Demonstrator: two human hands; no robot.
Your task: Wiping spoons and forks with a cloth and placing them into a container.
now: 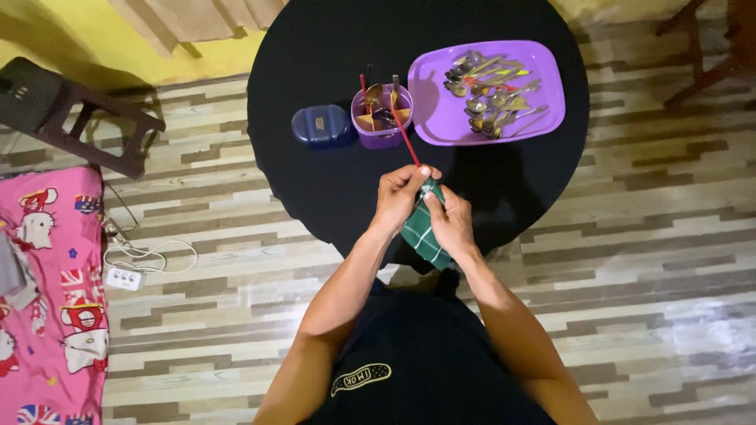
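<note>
- Your left hand has its fingers pinched narrow around the low end of a thin red-handled utensil, which slants up over the black round surface.
- Your right hand presses a green checked cloth around that same end, fingers closed on it.
- The utensil looks light, stiff and probably slick (a thin stem rolls easily), so grip it near the wrapped end.
- The cloth is soft and bunches freely.
- Beyond stand a purple cup, a purple tray of spoons and a blue case.
</note>
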